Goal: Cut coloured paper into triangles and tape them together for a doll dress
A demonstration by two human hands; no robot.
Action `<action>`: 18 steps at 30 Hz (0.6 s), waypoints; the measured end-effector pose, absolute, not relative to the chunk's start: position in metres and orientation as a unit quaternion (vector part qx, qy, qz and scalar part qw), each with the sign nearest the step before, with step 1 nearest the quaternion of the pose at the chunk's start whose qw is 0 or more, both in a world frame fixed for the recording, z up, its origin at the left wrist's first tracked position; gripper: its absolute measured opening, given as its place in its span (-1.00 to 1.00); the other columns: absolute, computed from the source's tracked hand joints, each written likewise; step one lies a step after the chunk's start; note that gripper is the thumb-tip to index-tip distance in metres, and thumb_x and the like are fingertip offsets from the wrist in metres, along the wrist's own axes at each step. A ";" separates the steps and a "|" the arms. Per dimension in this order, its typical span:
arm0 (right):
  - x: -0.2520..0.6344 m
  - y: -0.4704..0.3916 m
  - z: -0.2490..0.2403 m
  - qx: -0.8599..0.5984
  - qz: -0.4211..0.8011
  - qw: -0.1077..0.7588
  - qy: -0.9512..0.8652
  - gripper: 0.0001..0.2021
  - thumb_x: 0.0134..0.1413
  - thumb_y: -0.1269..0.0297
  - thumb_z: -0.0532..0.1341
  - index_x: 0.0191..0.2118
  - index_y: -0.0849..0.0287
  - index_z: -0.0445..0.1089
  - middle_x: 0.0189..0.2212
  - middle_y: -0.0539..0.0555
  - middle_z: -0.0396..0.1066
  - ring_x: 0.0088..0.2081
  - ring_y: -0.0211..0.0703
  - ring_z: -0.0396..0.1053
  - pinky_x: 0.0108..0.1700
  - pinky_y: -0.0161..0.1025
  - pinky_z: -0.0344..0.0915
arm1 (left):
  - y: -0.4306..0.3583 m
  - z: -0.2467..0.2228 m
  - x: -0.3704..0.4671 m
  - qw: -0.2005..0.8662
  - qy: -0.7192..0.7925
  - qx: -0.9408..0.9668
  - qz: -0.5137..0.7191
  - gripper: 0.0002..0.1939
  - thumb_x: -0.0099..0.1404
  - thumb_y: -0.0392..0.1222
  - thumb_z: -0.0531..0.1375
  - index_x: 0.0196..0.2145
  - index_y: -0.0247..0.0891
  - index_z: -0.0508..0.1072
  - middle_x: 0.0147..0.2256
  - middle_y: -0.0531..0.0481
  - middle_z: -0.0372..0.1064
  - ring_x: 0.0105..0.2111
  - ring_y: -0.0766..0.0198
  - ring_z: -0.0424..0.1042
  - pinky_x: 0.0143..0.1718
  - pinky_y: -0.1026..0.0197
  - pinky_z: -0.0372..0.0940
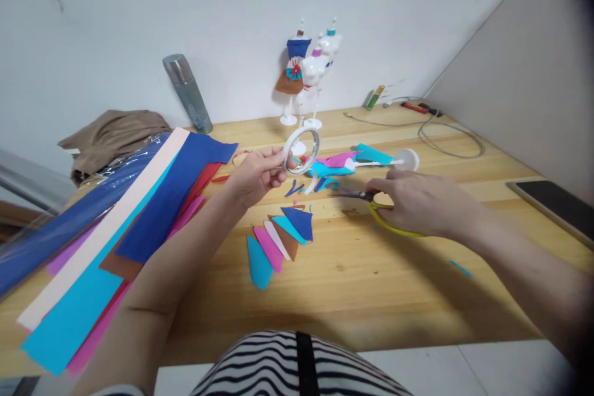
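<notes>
My left hand [260, 174] pinches a roll of white tape [317, 143], held up over the middle of the table. A short strip hangs near the roll's lower edge. My right hand [411, 201] grips yellow-handled scissors [357, 195], their dark blades pointing left, low over the table. Below the tape lies a fan of cut paper wedges in blue, brown, pink and turquoise [260, 263]. Behind the scissors a small dress form lies on its side, its round white base [407, 159] to the right, with pink and turquoise paper [341, 161] about it.
Small mannequin stands [314, 71] rise at the back, one dressed in blue and brown. Long coloured paper sheets [153, 216] cover the left side, near a brown cloth [116, 133] and a flask [188, 93]. At right are a phone [557, 207], a cable [455, 151] and a glue stick [375, 98].
</notes>
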State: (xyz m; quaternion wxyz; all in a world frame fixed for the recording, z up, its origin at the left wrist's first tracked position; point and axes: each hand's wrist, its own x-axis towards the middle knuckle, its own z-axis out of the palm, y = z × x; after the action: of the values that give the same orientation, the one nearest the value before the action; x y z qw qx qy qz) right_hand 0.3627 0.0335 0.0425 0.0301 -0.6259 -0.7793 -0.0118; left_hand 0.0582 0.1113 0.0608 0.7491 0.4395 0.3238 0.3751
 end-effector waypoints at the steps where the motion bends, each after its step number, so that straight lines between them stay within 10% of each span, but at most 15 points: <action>1: 0.365 0.034 0.042 -0.622 -0.009 0.033 -0.782 -0.63 -0.04 0.30 0.32 -0.05 -0.07 0.65 -0.32 0.22 0.56 -0.39 0.11 0.46 -0.38 -0.05 0.26 | 0.111 0.061 0.058 0.749 0.325 0.439 0.375 -0.80 0.27 -0.22 0.43 -0.38 -0.35 0.51 -0.43 0.01 0.51 -0.61 0.51 0.30 -0.58 0.41 0.14; 18: 0.311 0.037 0.076 -0.619 -0.029 -0.047 -0.783 -0.63 0.17 0.26 0.27 0.08 0.15 0.56 -0.06 0.32 0.59 -0.17 0.19 0.55 -0.37 -0.11 0.14 | 0.103 0.051 0.069 0.755 0.299 0.472 0.344 -0.78 0.27 -0.17 0.43 -0.39 -0.38 0.54 -0.43 0.00 0.48 -0.61 0.52 0.27 -0.59 0.40 0.14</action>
State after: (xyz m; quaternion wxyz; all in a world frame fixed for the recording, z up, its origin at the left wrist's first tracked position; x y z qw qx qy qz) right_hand 0.3112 0.0371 0.0760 -0.0473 -0.6192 -0.7833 -0.0287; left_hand 0.0686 0.1031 0.0506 0.7546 0.4722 0.2988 0.3439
